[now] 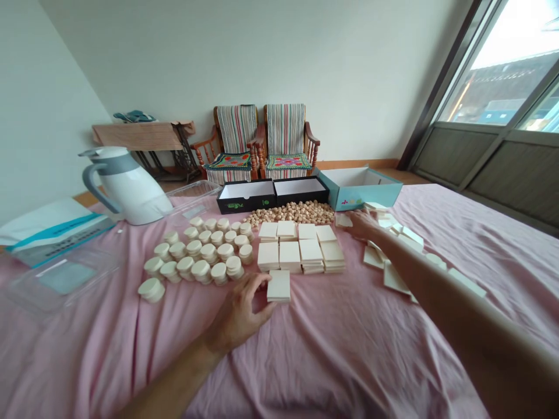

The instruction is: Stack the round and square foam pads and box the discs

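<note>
Across the pink cloth (323, 349), with the left hand (242, 305) as clock centre, a light-blue box (367, 196) stood between one and two o'clock, two black boxes (253, 204) at twelve. The right hand (362, 224) was at two, beside scattered pale tiles (395, 278); whether it gripped the square tile (343, 221) by its fingertips I could not tell. Square-tile stacks (311, 249) stood past one, round-disc stacks (201, 269) at eleven. Close by at two, the left thumb and fingers gripped a short square-tile stack (279, 285). Small tan balls (301, 212) lay heaped at one.
</note>
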Motion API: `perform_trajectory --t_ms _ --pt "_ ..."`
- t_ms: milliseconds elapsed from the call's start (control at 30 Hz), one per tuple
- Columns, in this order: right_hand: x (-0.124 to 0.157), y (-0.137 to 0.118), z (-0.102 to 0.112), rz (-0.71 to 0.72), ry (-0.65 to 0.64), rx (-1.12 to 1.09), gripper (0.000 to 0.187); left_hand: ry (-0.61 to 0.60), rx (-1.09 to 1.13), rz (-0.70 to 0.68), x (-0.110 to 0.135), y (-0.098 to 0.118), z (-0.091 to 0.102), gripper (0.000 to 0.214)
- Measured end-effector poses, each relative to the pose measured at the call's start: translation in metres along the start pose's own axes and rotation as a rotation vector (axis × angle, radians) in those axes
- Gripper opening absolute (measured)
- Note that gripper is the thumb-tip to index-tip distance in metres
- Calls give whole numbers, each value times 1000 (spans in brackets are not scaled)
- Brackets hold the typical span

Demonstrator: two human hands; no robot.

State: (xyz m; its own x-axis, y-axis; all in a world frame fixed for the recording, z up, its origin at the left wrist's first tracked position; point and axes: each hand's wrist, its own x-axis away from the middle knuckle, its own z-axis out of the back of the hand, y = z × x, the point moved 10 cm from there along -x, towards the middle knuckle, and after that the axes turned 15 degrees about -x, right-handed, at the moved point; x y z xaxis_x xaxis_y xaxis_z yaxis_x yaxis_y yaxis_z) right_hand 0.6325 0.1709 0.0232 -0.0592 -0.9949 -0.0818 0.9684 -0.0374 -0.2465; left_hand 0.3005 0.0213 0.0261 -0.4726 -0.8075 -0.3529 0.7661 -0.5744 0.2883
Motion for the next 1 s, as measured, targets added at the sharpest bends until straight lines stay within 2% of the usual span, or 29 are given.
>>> perform_trajectory --t_ms 67,133,200,233,300,400,467,533,633,767,900,1000 --pt "11 -1 11 -11 66 -4 43 -3 16 7 0 1 1 37" --pt "33 -17 30 43 198 -68 48 -7 39 18 0 2 2 35" --pt "69 -51 51 209 338 -203 51 -11 73 30 -1 3 3 34" --pt "91 -73 59 306 369 -269 51 -11 93 40 -1 3 3 34" --pt "135 -119 63 466 337 -369 50 -8 129 61 -2 2 4 36" --pt "182 -181 50 606 176 -459 46 -5 164 92 -2 -1 4 42" --pt "197 -210 35 652 80 -458 44 -14 193 91 -1 -1 3 45" --pt "200 -225 21 665 51 -449 42 -17 227 81 0 0 3 49" --pt "195 -230 11 653 104 -440 44 3 252 84 0 0 5 51" --pt "193 -215 18 615 204 -469 33 -6 243 91 0 2 6 45" --pt "184 -174 36 545 277 -469 22 -7 198 84 -1 1 6 44" --pt "152 -124 43 390 315 -344 24 16 132 61 -2 0 6 41"
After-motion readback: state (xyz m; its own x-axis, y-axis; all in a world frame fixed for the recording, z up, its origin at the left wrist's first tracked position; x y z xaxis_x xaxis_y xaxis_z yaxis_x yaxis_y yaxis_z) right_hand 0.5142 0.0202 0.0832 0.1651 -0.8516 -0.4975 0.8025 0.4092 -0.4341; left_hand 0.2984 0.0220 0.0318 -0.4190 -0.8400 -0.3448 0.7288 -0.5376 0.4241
